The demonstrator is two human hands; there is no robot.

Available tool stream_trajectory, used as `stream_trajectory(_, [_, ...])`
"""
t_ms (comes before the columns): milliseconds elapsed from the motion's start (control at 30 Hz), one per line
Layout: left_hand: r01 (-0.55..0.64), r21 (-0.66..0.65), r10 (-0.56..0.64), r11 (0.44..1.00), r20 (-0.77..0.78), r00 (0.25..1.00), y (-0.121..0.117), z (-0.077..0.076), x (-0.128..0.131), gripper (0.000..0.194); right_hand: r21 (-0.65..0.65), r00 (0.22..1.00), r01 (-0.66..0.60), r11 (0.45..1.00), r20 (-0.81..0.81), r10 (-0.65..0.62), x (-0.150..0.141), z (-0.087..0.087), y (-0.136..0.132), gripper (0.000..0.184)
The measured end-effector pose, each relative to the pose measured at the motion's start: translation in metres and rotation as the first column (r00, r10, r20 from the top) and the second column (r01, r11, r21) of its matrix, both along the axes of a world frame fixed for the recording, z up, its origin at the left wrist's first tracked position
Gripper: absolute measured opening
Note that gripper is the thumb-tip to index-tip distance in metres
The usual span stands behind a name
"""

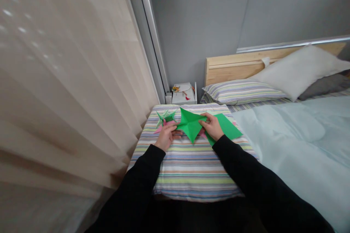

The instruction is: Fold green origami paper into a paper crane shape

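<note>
Paper (190,122) (green, creased) looks light & prob. flimsy, so we've L hand (166,134) & R hand (213,126) pinching opp. corners, best hold imo

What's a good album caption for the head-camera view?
Left hand and right hand hold a creased green sheet by its corners over a striped cloth.

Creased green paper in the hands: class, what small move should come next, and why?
Probably ease the two held corners of the green paper toward each other, letting it fold along its creases: the left hand and right hand pinch opposite corners, and crease lines already meet near its middle.
</note>
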State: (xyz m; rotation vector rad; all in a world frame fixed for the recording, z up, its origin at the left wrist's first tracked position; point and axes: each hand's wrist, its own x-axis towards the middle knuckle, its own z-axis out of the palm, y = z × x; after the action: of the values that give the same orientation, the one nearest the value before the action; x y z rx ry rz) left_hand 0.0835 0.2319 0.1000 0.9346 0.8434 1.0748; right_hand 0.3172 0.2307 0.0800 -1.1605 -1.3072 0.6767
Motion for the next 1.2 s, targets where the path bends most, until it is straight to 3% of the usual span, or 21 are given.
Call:
stream_trajectory(333, [0.000, 0.086, 0.009, 0.996, -0.110, 0.994, 0.012, -0.004, 0.008, 0.019, 0.037, 0.999, -0.050, 0.998, -0.014, 0.051, 0.001, 0.010, 0.000, 0.019])
stream_trajectory(500, [0.081, 0.189, -0.042, 0.979, -0.206, 0.978, 0.024, 0.008, 0.013, 0.051, 0.115, 0.998, -0.014, 0.993, -0.053, 0.021, -0.002, 0.020, -0.010, 0.028])
stream_trajectory(600, [0.158, 0.234, -0.099, 0.959, -0.246, 0.964, 0.035, 0.016, 0.021, 0.046, 0.155, 0.998, 0.014, 0.988, -0.064, -0.004, -0.005, 0.023, -0.013, 0.031])
stream_trajectory(700, [0.185, 0.279, -0.116, 0.942, -0.247, 0.962, 0.046, 0.019, 0.030, 0.034, 0.173, 0.999, 0.028, 0.985, -0.039, -0.022, -0.010, 0.023, -0.015, 0.024])
stream_trajectory(900, [0.229, 0.359, -0.180, 0.905, -0.165, 0.970, 0.047, 0.018, 0.033, 0.054, 0.212, 1.000, -0.019, 0.977, 0.028, 0.013, -0.013, 0.026, -0.018, 0.026])
stream_trajectory(1000, [0.200, 0.314, -0.192, 0.928, -0.058, 0.980, 0.043, 0.017, 0.035, 0.051, 0.212, 0.994, -0.095, 0.973, 0.081, 0.080, -0.012, 0.032, -0.015, 0.043])
stream_trajectory(1067, [0.123, 0.246, -0.127, 0.962, 0.003, 0.992, 0.044, 0.014, 0.039, 0.042, 0.203, 0.986, -0.135, 0.970, 0.123, 0.112, -0.013, 0.038, -0.009, 0.054])
stream_trajectory(1200, [0.034, 0.168, -0.042, 0.985, 0.045, 0.998, 0.050, 0.009, 0.047, 0.025, 0.183, 0.981, -0.108, 0.977, 0.177, 0.075, -0.017, 0.044, 0.008, 0.054])
